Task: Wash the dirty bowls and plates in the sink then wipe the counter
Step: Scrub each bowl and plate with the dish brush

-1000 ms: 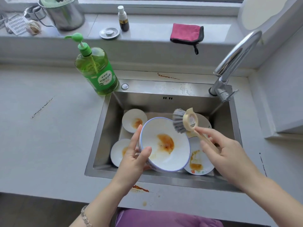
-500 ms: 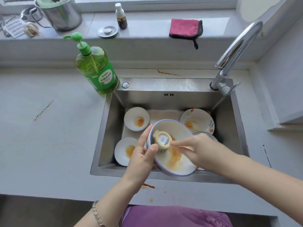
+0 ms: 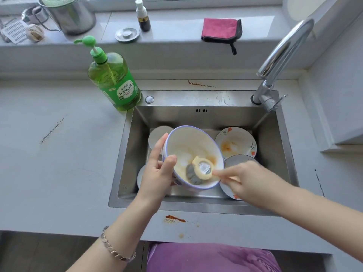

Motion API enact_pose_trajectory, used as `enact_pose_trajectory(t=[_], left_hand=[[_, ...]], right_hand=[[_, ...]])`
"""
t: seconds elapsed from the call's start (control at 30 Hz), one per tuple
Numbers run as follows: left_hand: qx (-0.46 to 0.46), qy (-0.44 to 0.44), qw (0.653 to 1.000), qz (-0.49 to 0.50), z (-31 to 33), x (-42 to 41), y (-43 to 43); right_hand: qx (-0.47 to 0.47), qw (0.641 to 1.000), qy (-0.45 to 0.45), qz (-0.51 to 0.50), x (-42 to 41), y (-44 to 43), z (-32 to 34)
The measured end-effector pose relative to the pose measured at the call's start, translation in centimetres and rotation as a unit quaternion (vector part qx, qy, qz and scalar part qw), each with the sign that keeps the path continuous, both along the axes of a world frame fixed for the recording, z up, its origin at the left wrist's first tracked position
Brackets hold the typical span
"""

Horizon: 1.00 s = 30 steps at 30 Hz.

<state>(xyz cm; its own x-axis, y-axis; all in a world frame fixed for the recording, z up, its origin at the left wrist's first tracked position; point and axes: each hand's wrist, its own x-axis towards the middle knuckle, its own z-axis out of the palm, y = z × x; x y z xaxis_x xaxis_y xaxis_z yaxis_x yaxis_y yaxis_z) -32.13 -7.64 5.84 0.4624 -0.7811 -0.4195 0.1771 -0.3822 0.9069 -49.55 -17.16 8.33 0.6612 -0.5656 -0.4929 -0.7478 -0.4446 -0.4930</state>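
Scrubbing going on over the front half of the sink: one bowl is held tipped, with its mouth facing up and back toward the person. The brush has its head down inside the bowl, bristles on the smeared bottom, and its long axis runs out toward the front right. The left hand grips the bowl's left rim, thumb hooked inside and fingers round the outside. The right hand is curled round the brush handle, a bit blurry. I count four plates down in the sink, two each side, the back-right one flowered and stained. One soap bottle stands on the worktop at the sink's back-left corner.
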Motion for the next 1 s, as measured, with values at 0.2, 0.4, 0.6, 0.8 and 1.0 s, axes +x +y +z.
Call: enact_pose_trajectory(t=[0.2,0.4,0.6,0.8,1.0], left_hand=[[0.011,0.026,0.999,-0.036,0.0,-1.5,0.6],[0.017,0.001,1.0,-0.005,0.3,-0.4,0.2],[0.023,-0.001,0.999,-0.027,0.7,-0.3,0.2],[0.028,0.0,0.999,-0.043,0.6,-0.5,0.0],[0.027,-0.028,0.999,-0.015,0.6,0.8,-0.3]], right_hand=[[-0.036,0.998,-0.035,-0.027,1.4,-1.2,-0.5],[0.068,0.996,-0.065,0.008,1.2,1.8,0.5],[-0.041,0.999,-0.001,-0.029,0.5,-1.3,-1.2],[0.062,0.991,-0.111,-0.029,1.9,0.7,-0.1],[0.026,0.999,-0.033,-0.022,0.8,1.2,-0.5]])
